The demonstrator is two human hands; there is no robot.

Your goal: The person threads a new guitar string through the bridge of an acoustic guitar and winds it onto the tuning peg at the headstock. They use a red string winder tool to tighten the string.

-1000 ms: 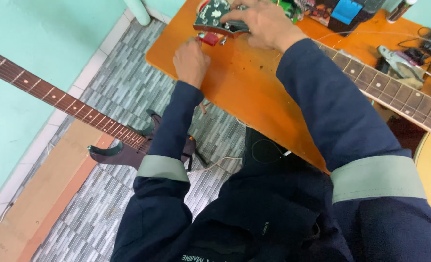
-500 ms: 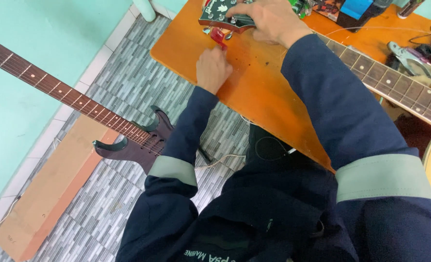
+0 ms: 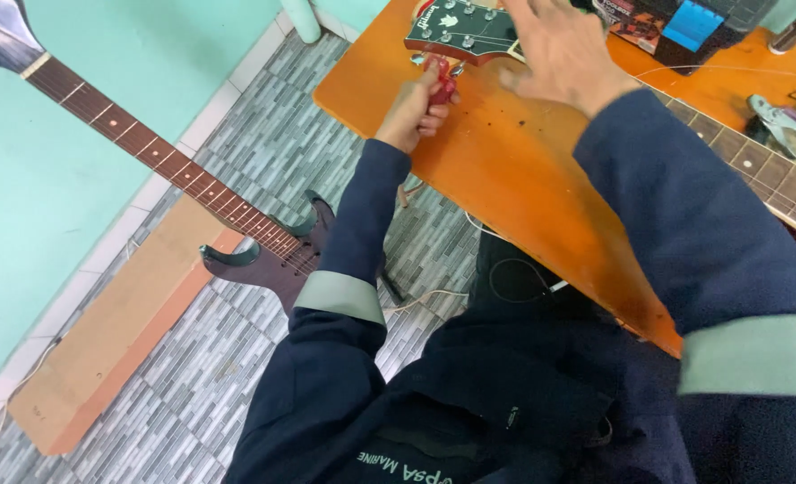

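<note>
- The red tool (image 3: 443,82), seemingly a small winder or screwdriver handle, is at the far edge of the orange table (image 3: 523,179), right under the tuning pegs of the guitar headstock (image 3: 460,31).
- The left hand (image 3: 411,112) is closed around that red tool, fist tight, tip pointing up toward the pegs on the near side of the headstock.
- The right hand (image 3: 563,54) lies spread over the guitar neck just right of the headstock, fingers loose and open; it presses or steadies and grips nothing that I can see.
- The guitar neck (image 3: 765,175) runs off to the right across the table, strings facing up.
- To do this well, I judge the tool should sit square on the peg before any turning, and the right hand should keep the headstock from rocking so the tip does not slip onto the dark face.
- Far right on the table: a pair of pliers (image 3: 787,130) and a blue-and-black box (image 3: 693,22).
- On the left, a dark electric guitar (image 3: 263,255) leans against the green wall (image 3: 75,224), its body resting by a brown board (image 3: 120,332) on the tiled floor (image 3: 236,376).
</note>
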